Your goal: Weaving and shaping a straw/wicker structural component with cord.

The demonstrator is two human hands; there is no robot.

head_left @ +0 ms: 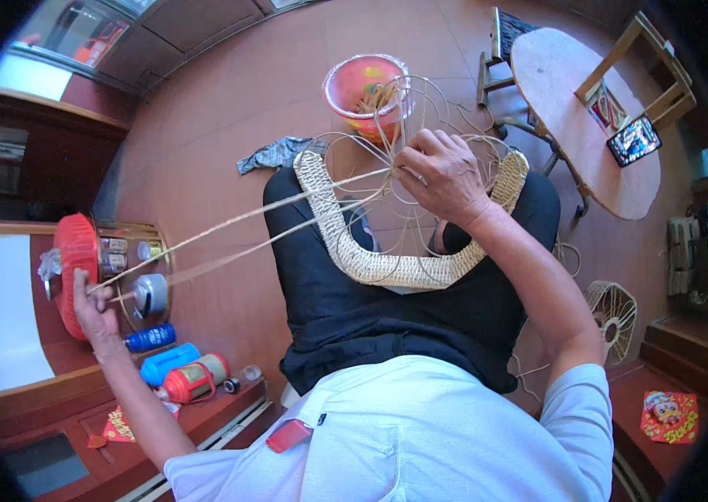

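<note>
Across my lap lies a U-shaped woven band (400,271) of pale straw-coloured cord, its open side facing away from me. Thin wire loops (352,142), fanned like petals, rise inside and beyond it. My right hand (442,174) is closed in a pinch at the middle of these loops, where the cord (245,219) meets the wire; the fingertips are partly hidden. Stretched far out to the left, my left hand (94,309) grips the other end of the cord. Two taut lengths run between the hands, the lower one blurred.
Beyond my knees stands a pink-red bucket (366,92) with strands inside, near a crumpled cloth (274,154). An oval table (563,92) with a phone (634,140) is at right. Flasks (195,378), a kettle (150,294) and a red lid (76,268) are near my left arm.
</note>
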